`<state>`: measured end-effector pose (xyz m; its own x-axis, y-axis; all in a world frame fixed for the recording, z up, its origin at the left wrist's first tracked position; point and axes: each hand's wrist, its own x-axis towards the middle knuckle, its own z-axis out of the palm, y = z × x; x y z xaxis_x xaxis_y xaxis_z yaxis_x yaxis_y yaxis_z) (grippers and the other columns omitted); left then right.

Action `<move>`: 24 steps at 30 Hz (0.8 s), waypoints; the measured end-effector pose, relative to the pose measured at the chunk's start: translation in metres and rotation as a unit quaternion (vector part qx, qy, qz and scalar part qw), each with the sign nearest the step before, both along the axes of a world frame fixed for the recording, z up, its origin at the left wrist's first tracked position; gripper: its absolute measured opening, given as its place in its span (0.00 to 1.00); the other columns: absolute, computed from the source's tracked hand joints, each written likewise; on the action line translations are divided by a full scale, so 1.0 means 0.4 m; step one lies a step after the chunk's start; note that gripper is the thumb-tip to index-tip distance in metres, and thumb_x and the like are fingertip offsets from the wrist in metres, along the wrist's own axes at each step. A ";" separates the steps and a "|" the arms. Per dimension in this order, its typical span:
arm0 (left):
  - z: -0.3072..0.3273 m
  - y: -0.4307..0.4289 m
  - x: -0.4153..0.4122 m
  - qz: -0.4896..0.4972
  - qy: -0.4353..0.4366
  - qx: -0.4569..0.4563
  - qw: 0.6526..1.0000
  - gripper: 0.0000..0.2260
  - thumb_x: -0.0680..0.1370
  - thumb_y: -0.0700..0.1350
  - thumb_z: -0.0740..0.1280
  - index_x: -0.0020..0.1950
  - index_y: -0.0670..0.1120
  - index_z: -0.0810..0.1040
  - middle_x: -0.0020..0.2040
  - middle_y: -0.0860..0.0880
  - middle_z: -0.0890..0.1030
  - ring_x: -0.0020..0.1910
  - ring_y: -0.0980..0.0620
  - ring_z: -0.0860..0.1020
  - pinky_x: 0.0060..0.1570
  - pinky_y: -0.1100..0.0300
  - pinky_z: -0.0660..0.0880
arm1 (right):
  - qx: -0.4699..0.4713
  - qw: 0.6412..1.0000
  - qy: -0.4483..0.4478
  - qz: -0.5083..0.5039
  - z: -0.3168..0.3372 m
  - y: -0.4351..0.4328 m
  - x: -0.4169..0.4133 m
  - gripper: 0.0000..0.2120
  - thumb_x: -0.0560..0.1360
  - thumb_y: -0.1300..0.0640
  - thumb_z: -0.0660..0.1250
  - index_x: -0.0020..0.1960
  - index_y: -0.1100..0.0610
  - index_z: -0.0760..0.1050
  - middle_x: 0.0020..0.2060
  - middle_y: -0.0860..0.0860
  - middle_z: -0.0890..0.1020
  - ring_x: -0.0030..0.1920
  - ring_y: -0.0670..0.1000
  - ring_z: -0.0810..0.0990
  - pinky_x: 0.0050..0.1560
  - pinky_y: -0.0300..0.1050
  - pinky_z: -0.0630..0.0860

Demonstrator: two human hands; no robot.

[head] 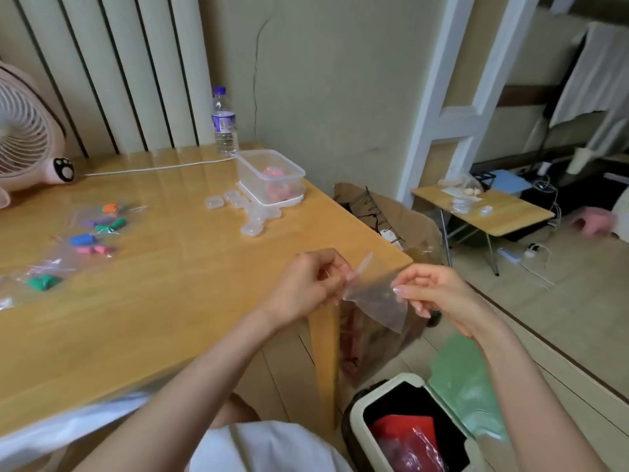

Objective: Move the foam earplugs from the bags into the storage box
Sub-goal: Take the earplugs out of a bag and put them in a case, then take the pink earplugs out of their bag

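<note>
Past the counter (170, 318) corner, the left hand (306, 284) and right hand (439, 294) each pinch one clear bag (374, 301) in a narrow grip, its contents too blurred to tell.

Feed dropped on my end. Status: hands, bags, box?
Left hand and right hand pinch one clear bag, looks empty, off the table corner. Storage box holds reddish earplugs. Filled bags wait on table. Small clear cases beside box.

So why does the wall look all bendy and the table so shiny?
Head view: the wide-angle lens tilts and bows the ribbed panel and white post near the edges; the table top mirrors pale light streaks; the clear bag between left hand and right hand looks a bit smeared.
</note>
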<state>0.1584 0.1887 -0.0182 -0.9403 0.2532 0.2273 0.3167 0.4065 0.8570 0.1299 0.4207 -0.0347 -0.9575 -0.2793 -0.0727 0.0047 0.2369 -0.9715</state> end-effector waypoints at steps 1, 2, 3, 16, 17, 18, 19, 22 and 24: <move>-0.019 0.029 0.008 -0.013 0.009 -0.029 0.999 0.05 0.77 0.42 0.66 0.45 0.41 0.78 0.33 0.50 0.80 0.29 0.53 0.77 0.30 0.67 0.71 | 0.004 1.000 -0.018 -0.009 -0.031 0.031 0.016 0.03 0.71 0.68 0.69 0.44 0.64 0.78 0.31 0.55 0.81 0.24 0.46 0.71 0.23 0.35 0.68; -0.040 0.055 0.015 -0.027 0.015 -0.052 0.998 0.05 0.77 0.43 0.66 0.46 0.42 0.78 0.33 0.51 0.80 0.30 0.52 0.78 0.30 0.66 0.72 | 0.007 0.999 -0.037 -0.019 -0.068 0.060 0.030 0.03 0.71 0.68 0.69 0.44 0.64 0.77 0.31 0.55 0.81 0.24 0.46 0.70 0.23 0.35 0.67; -0.065 0.080 0.019 -0.040 0.018 -0.070 0.997 0.05 0.77 0.44 0.67 0.45 0.43 0.77 0.33 0.52 0.81 0.30 0.53 0.78 0.31 0.65 0.73 | 0.009 0.998 -0.056 -0.031 -0.110 0.088 0.042 0.03 0.71 0.68 0.69 0.44 0.64 0.77 0.31 0.55 0.80 0.24 0.46 0.71 0.23 0.35 0.67; -0.250 0.189 0.041 -0.095 -0.072 -0.167 0.979 0.04 0.77 0.40 0.64 0.45 0.47 0.77 0.37 0.55 0.82 0.35 0.58 0.80 0.43 0.64 0.77 | 0.047 0.898 -0.315 -0.303 -0.723 0.269 0.157 0.14 0.72 0.73 0.67 0.57 0.69 0.72 0.41 0.64 0.80 0.38 0.61 0.83 0.35 0.49 0.81; -0.245 0.185 0.039 -0.092 -0.069 -0.163 0.980 0.03 0.77 0.41 0.65 0.46 0.46 0.77 0.36 0.55 0.81 0.35 0.57 0.80 0.45 0.62 0.78 | 0.049 0.895 -0.320 -0.307 -0.730 0.264 0.160 0.17 0.72 0.72 0.68 0.59 0.68 0.72 0.44 0.63 0.80 0.42 0.61 0.82 0.37 0.50 0.80; -0.241 0.182 0.036 -0.090 -0.067 -0.160 0.981 0.02 0.77 0.41 0.65 0.46 0.45 0.77 0.36 0.54 0.81 0.35 0.56 0.80 0.45 0.60 0.78 | 0.052 0.895 -0.318 -0.309 -0.732 0.260 0.159 0.17 0.72 0.71 0.67 0.61 0.67 0.71 0.46 0.62 0.79 0.43 0.61 0.81 0.37 0.50 0.80; -0.234 0.180 0.034 -0.088 -0.063 -0.158 0.982 0.03 0.77 0.41 0.65 0.46 0.44 0.77 0.37 0.53 0.82 0.35 0.55 0.80 0.45 0.60 0.78 | 0.057 0.899 -0.307 -0.307 -0.724 0.254 0.153 0.17 0.73 0.69 0.67 0.61 0.66 0.72 0.47 0.61 0.79 0.42 0.60 0.81 0.35 0.47 0.79; -0.213 0.176 0.027 -0.083 -0.047 -0.151 0.984 0.03 0.78 0.41 0.65 0.47 0.42 0.77 0.37 0.52 0.82 0.37 0.53 0.81 0.46 0.59 0.78 | 0.049 0.925 -0.237 -0.292 -0.643 0.227 0.102 0.12 0.75 0.68 0.65 0.58 0.65 0.75 0.47 0.60 0.80 0.38 0.55 0.81 0.30 0.41 0.78; -0.188 0.174 0.024 -0.082 -0.045 -0.119 0.988 0.03 0.78 0.40 0.65 0.50 0.42 0.76 0.38 0.53 0.82 0.37 0.53 0.81 0.46 0.57 0.79 | 0.008 0.936 -0.169 -0.309 -0.531 0.200 0.056 0.08 0.76 0.69 0.62 0.50 0.61 0.78 0.49 0.62 0.81 0.37 0.55 0.80 0.34 0.42 0.80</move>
